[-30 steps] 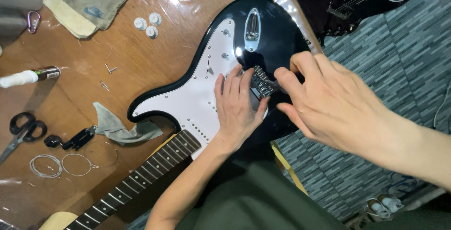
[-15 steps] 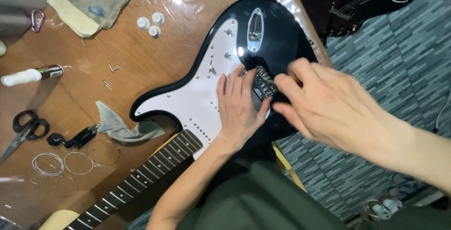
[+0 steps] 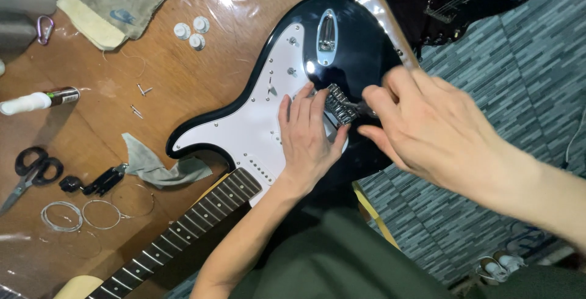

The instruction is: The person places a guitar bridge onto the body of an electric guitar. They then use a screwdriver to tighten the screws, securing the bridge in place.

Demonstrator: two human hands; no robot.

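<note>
The black electric guitar with white pickguard (image 3: 244,131) is laid across the brown wooden table's (image 3: 110,109) right edge. The left hand (image 3: 308,137) is pressed flat, fingers spread, beside the metal bridge (image 3: 339,105); the right hand (image 3: 427,128) is pinched narrowly there.

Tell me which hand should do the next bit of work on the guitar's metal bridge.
Probably the right hand: its fingers already pinch at the bridge edge. The left hand lies flat on the white pickguard beside it, steadying the guitar body.
</note>
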